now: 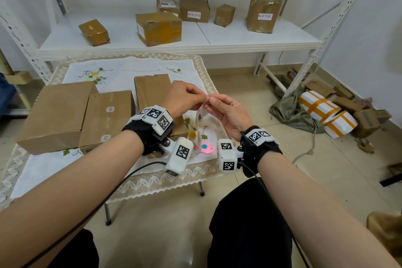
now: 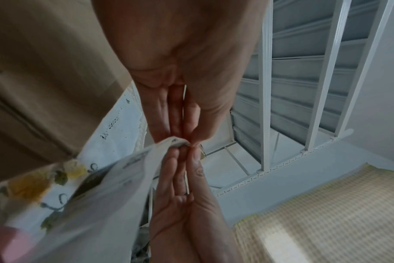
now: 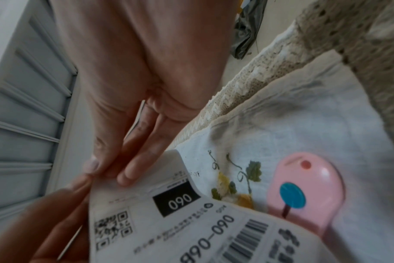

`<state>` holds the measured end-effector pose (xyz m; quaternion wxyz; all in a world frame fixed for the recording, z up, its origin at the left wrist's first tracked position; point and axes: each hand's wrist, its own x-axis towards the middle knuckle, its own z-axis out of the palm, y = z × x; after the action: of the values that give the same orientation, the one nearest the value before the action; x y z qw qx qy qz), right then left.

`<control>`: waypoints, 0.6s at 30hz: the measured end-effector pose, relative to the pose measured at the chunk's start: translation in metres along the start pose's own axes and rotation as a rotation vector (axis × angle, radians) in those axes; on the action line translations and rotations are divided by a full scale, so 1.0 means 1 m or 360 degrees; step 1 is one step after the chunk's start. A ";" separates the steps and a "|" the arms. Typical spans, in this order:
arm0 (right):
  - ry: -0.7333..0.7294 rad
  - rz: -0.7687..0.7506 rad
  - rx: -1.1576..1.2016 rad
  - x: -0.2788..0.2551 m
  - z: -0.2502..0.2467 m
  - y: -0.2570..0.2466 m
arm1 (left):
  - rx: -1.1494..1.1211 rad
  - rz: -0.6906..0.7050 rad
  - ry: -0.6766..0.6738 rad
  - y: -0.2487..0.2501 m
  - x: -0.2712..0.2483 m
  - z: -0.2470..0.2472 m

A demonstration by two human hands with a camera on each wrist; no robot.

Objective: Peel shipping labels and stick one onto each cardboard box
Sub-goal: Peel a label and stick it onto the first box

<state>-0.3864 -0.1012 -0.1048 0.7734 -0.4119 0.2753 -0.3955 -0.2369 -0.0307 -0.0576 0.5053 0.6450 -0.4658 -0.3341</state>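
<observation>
Above the table's right part, both hands meet at the top corner of a white shipping label sheet (image 1: pixel 200 115), which hangs down from them. My left hand (image 1: pixel 203 97) pinches that corner, and my right hand (image 1: pixel 212 101) pinches it from the other side. In the left wrist view the label sheet (image 2: pixel 115 179) drapes to the lower left. The label sheet (image 3: pixel 169 217) shows a barcode, a QR code and "060" in the right wrist view. Three plain cardboard boxes lie on the cloth: a left box (image 1: pixel 56 113), a middle box (image 1: pixel 108 115) and a box (image 1: pixel 152 89) under my left hand.
A pink device (image 1: pixel 204 148) with a blue button lies on the embroidered tablecloth (image 1: pixel 121 72) below my hands. Behind stands a white shelf (image 1: pixel 239 37) with several boxes, two with handwritten labels. Parcels and a grey bag (image 1: pixel 291 111) lie on the floor at right.
</observation>
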 end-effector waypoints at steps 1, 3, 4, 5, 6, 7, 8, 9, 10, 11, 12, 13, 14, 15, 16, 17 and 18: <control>0.0001 -0.0002 -0.0006 0.000 0.000 0.000 | 0.0000 -0.0009 0.0001 0.000 0.000 0.000; -0.0002 -0.0006 -0.0027 0.001 -0.002 0.001 | -0.0031 -0.0029 0.0001 -0.001 0.001 0.000; -0.0003 -0.0011 -0.0043 0.001 -0.002 0.001 | -0.0055 -0.0039 0.0001 -0.001 0.000 0.001; -0.0006 -0.0017 -0.0058 0.001 -0.003 0.002 | -0.0074 -0.0044 -0.0003 -0.001 0.000 0.001; -0.0007 -0.0022 -0.0068 0.001 -0.004 0.002 | -0.0087 -0.0047 -0.0011 -0.001 0.000 0.001; -0.0005 -0.0023 -0.0071 0.001 -0.004 0.002 | -0.0096 -0.0049 -0.0022 -0.001 -0.001 0.000; 0.0002 -0.0022 -0.0071 0.001 -0.004 0.002 | -0.0099 -0.0051 -0.0032 -0.001 -0.001 0.000; 0.0010 -0.0019 -0.0072 0.001 -0.004 0.002 | -0.0101 -0.0055 -0.0037 -0.001 -0.001 0.000; 0.0017 -0.0015 -0.0074 0.001 -0.004 0.002 | -0.0102 -0.0060 -0.0039 -0.001 -0.001 0.000; 0.0022 -0.0010 -0.0077 0.001 -0.004 0.002 | -0.0104 -0.0065 -0.0037 -0.002 -0.001 0.000; 0.0030 -0.0006 -0.0082 0.001 -0.004 0.002 | -0.0102 -0.0065 -0.0035 -0.002 -0.001 0.000; 0.0035 -0.0002 -0.0088 0.001 -0.004 0.002 | -0.0094 -0.0062 -0.0032 -0.002 -0.001 0.001; 0.0038 0.0001 -0.0093 0.001 -0.003 0.002 | -0.0085 -0.0060 -0.0028 -0.002 -0.001 0.001; 0.0040 0.0003 -0.0100 0.000 -0.003 0.001 | -0.0078 -0.0056 -0.0022 -0.003 -0.001 0.001; 0.0042 0.0005 -0.0112 -0.001 -0.002 0.001 | -0.0074 -0.0053 -0.0015 -0.003 0.000 0.001; 0.0041 0.0009 -0.0130 -0.001 -0.001 0.000 | -0.0068 -0.0053 -0.0007 -0.003 0.001 0.001; 0.0034 0.0016 -0.0150 -0.002 0.001 -0.001 | -0.0059 -0.0057 0.0002 -0.003 0.001 0.001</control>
<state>-0.3875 -0.0995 -0.1032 0.7521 -0.4423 0.3038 -0.3826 -0.2366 -0.0320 -0.0611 0.5114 0.6440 -0.4476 -0.3513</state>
